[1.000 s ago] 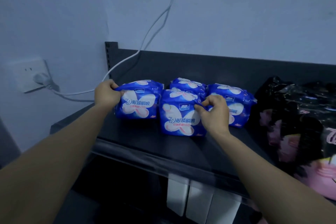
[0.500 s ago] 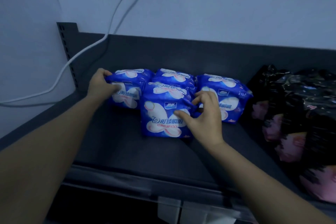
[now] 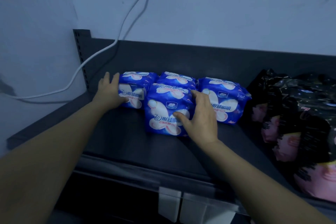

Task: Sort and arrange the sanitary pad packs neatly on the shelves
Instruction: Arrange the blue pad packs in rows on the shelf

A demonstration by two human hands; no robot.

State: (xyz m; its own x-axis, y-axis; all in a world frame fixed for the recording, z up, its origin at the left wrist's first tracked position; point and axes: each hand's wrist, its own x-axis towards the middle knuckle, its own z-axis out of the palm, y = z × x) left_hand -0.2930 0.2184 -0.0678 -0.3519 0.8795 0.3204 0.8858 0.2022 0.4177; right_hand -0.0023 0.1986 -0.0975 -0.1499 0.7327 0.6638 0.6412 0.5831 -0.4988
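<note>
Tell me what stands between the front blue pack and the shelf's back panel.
A rear blue pack stands directly behind the front blue pack, between it and the back panel. The left pack and right pack flank that one, so the back row looks full there. The right hand rests on the front blue pack.

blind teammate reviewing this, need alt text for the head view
The left hand presses the left blue pack and the right hand rests on the front pack on a dark shelf. The back pack and right pack sit behind it; black-and-pink packs lie at right.
</note>
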